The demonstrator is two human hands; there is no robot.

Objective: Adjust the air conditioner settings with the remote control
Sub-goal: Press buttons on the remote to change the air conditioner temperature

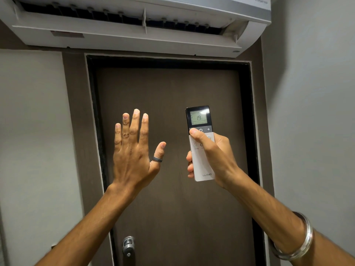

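A white wall-mounted air conditioner (134, 27) hangs above the door, its lower flap open and the dark vent slats showing. My right hand (215, 156) grips a slim white remote control (201, 164) held upright and pointed up at the unit. The remote's screen (198, 117) reads 19. My thumb rests on the button at the left of the power and plus buttons. My left hand (134, 148) is raised beside it, palm away from me, fingers spread, holding nothing. A dark ring sits on its thumb.
A dark brown door (172, 198) in a black frame fills the middle, with a metal knob (128, 244) at its lower left. Grey walls stand on both sides. A metal bangle (299, 239) circles my right wrist.
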